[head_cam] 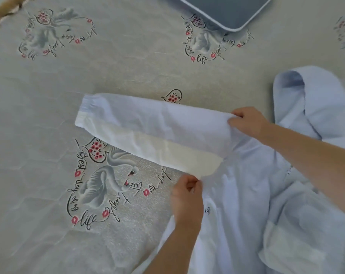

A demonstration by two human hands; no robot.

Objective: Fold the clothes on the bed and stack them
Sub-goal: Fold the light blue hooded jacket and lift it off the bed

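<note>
A pale blue hooded sweatshirt (pixel 246 204) lies on the bed at the right, its hood (pixel 309 99) toward the far side. One long sleeve (pixel 148 125) stretches out flat to the left, with its cuff at the far left end. My right hand (pixel 246 121) pinches the fabric at the shoulder end of that sleeve. My left hand (pixel 187 192) pinches the garment's edge just below the armpit. The other sleeve lies bunched at the lower right.
The bed sheet (pixel 128 72) is grey-beige with swan and heart prints. A grey-blue flat object with a white rim (pixel 227 10) rests at the far edge. A wooden edge (pixel 3 10) shows at the top left.
</note>
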